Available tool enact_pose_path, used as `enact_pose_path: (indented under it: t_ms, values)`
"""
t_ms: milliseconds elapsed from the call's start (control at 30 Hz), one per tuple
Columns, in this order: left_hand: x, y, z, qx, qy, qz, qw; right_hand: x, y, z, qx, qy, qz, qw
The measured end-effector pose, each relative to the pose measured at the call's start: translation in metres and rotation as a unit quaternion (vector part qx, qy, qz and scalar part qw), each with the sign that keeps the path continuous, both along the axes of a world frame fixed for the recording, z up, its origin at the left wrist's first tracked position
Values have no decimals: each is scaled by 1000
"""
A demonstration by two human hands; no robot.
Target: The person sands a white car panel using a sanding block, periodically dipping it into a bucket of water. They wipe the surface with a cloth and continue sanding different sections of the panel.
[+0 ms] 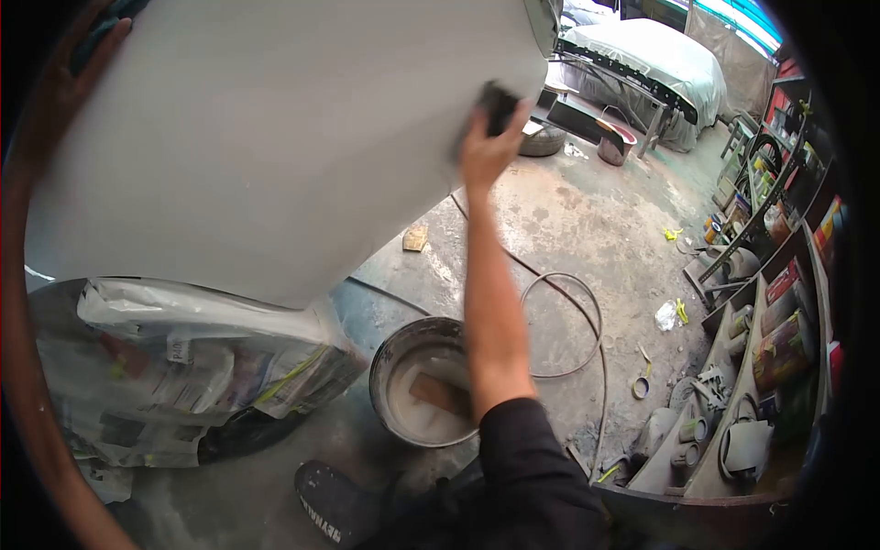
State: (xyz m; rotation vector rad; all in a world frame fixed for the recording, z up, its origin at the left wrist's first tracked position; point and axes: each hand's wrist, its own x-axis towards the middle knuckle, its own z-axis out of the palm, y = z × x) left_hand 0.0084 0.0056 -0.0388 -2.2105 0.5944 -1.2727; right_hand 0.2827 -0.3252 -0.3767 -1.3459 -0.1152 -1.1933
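Observation:
A broad panel (275,137) in dull grey-white, apparently part of a car body, fills the upper left. My right hand (490,151) reaches to its right edge and grips a black block (500,108), blurred by motion, against the surface. Far off at the upper left, my left hand (87,69) rests by the panel's other edge, its fingers around a dark teal, cloth-like item (96,38). Below my right forearm stands a dark bucket (378,390) of cloudy water with a brown block (440,394) in it.
Plastic and printed paper mask the part (211,367) under the panel. A hose (600,339) loops over the stained floor (632,275). Cluttered shelves (752,321) line the right side. At the back are a covered car (642,55) and a reddish bucket (616,147).

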Motion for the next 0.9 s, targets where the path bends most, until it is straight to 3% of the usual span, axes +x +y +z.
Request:
enact_pose_path:
  t_ms: [67, 167, 200, 233, 300, 333, 433, 467, 533, 600, 700, 733, 767, 833, 900]
  values:
    - [-2, -1, 9, 59, -9, 8, 998, 52, -39, 23, 56, 30, -6, 998]
    - [0, 1, 5, 66, -16, -18, 997, 0, -2, 17, 32, 83, 1, 996]
    - [1, 0, 4, 56, -22, -35, 998, -17, 30, -7, -36, -61, -79, 994]
    - [1, -7, 5, 97, -49, -57, 992, -45, 64, -33, -91, -111, -137, 980]
    - [2, -25, 8, 182, -98, -99, 973, -115, 118, -88, -100, -78, -41, 991]
    - [1, -26, 10, 171, -97, -97, 976, -119, 129, -112, -97, -45, 26, 994]
    - [4, -23, 5, 155, -90, -96, 979, -53, 70, -76, -102, -110, -61, 987]
    - [5, -23, 8, 159, -97, -100, 977, -19, 38, -60, -70, -100, -20, 992]
    - [8, -21, 7, 161, -101, -98, 977, 60, -26, -41, -33, -22, -80, 996]
    - [5, -22, 8, 160, -95, -90, 978, 94, -56, -31, 111, 47, 57, 991]
    - [7, -18, 8, 136, -97, -93, 981, 24, -5, -24, 38, 52, -45, 997]
    - [7, -18, 9, 136, -98, -96, 981, -4, 25, -35, 27, -13, -16, 999]
    - [7, -19, 10, 135, -98, -98, 981, -36, 57, -48, -50, -86, -82, 992]
    - [7, -19, 4, 129, -80, -106, 983, -100, 101, -81, -75, -60, 24, 995]
    - [7, -18, 7, 127, -74, -120, 982, -76, 78, -68, -90, -85, -16, 992]
